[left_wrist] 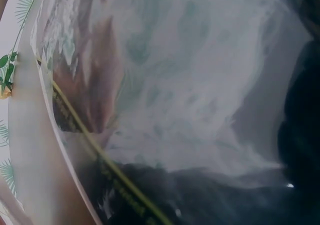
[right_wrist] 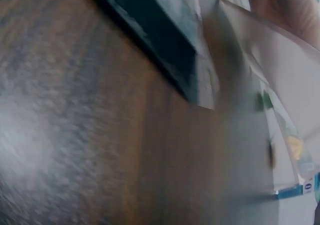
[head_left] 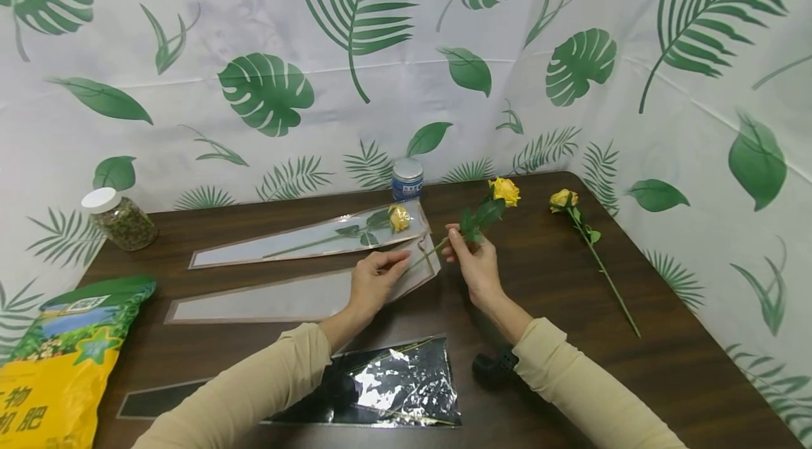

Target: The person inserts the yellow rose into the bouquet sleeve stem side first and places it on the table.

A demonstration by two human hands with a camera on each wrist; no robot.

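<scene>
The yellow rose (head_left: 483,214) has an open bloom and green leaves; the right hand (head_left: 476,266) pinches its stem. The bloom leans up and beyond this hand, while the stem slants down toward the left hand (head_left: 373,283), over or into the sleeve's mouth, I cannot tell which. The whitish sleeve (head_left: 273,299), brown-edged, is pinched near its wide end, its narrow end lying left of the left hand.

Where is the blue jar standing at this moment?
In the head view, the blue jar stands far back on the table, behind the wide end of the farthest sleeve, left of the rose in the right hand.
</scene>
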